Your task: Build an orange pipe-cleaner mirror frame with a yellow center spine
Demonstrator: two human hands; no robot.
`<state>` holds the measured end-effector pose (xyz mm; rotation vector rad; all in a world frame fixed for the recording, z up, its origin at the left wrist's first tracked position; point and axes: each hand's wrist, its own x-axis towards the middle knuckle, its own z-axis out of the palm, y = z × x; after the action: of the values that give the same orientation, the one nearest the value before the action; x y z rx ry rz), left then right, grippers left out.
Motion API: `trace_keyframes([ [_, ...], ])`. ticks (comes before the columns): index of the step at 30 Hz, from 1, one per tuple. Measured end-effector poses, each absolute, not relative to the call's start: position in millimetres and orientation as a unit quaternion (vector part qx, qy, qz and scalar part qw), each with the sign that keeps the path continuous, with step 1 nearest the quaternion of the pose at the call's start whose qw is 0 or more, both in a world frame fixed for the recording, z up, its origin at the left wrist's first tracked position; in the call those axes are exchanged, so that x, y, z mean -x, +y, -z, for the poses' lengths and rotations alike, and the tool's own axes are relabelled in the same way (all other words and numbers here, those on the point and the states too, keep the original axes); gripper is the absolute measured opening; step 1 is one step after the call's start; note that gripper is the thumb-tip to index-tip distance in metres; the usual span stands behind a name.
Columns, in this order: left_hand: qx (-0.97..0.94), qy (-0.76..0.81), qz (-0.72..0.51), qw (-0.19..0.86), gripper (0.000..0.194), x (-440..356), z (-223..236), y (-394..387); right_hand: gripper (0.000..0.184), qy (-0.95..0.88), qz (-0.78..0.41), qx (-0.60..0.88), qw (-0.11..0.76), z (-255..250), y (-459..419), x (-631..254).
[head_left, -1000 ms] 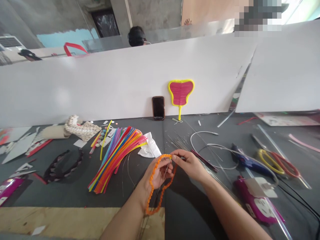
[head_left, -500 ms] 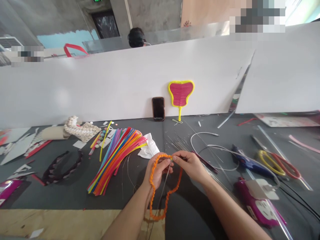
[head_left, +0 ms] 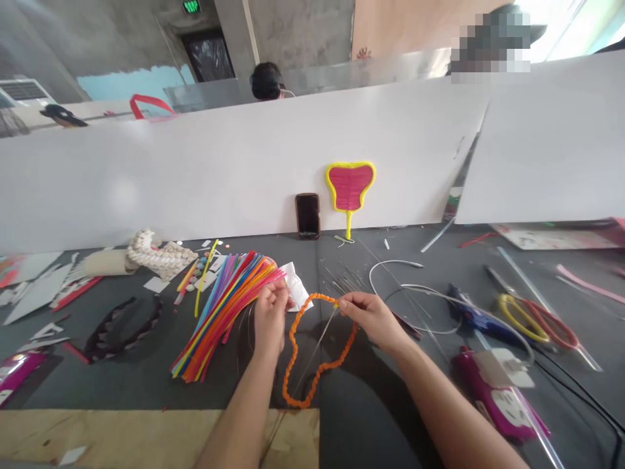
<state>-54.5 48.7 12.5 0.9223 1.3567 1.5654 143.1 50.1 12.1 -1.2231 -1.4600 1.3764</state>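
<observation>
My right hand (head_left: pixel 374 319) pinches the top of a twisted orange pipe-cleaner loop (head_left: pixel 291 355), where a small yellow bit shows at the fingertips. The loop hangs over the dark table. A thin straight wire (head_left: pixel 322 337) slants down from the same pinch and crosses inside the loop. My left hand (head_left: pixel 271 319) is apart from the loop, its fingers closed at the tips of a bundle of colourful pipe cleaners (head_left: pixel 219 319); they seem to grip a pipe cleaner's end there. A crumpled white wrapper (head_left: pixel 296 288) lies just beyond the left fingers.
A phone (head_left: pixel 308 216) and a yellow-rimmed red fan (head_left: pixel 350 187) lean on the white partition (head_left: pixel 205 176). Right of my hands lie loose wires (head_left: pixel 344 281), a blue glue gun (head_left: pixel 471 312), scissors (head_left: pixel 541 319) and a purple power strip (head_left: pixel 502 404). A dark braided headband (head_left: pixel 122 339) lies left.
My left hand has let go of the orange loop and moved left to the pipe-cleaner bundle. My right hand still holds the loop, which now hangs wider.
</observation>
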Motion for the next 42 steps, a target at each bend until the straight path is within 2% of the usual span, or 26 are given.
trace_keyframes([
  [2, -0.468, 0.565, -0.606, 0.308, 0.017, 55.2, -26.7, 38.3, 0.035, -0.57, -0.535, 0.487, 0.389, -12.6, 50.5, -142.4],
  [7, -0.737, 0.582, -0.314, 0.138, 0.016, 24.8, -45.5, 9.4, 0.035, -0.563, -0.518, 0.495, 0.411, -9.7, 51.4, -139.7],
  [10, -0.764, 0.611, -0.201, 0.043, 0.023, 5.5, -41.8, 9.2, 0.033, -0.565, -0.496, 0.502, 0.428, -7.2, 51.8, -137.6],
  [13, -0.748, 0.648, -0.145, -0.005, 0.024, -5.3, -38.6, 14.7, 0.032, -0.57, -0.485, 0.498, 0.438, -5.8, 52.0, -136.2],
  [29, -0.674, 0.72, -0.163, -0.025, 0.025, -18.0, -35.5, 15.2, 0.033, -0.564, -0.497, 0.472, 0.46, -7.6, 49.8, -135.3],
  [37, -0.669, 0.712, -0.207, 0.052, 0.019, -15.9, -43.8, 19.4, 0.03, -0.583, -0.479, 0.467, 0.46, -7.3, 50.5, -136.2],
  [42, -0.675, 0.714, -0.185, 0.002, 0.023, -13.9, -44.6, 22.3, 0.029, -0.619, -0.42, 0.479, 0.459, -11.9, 48.6, -140.7],
])
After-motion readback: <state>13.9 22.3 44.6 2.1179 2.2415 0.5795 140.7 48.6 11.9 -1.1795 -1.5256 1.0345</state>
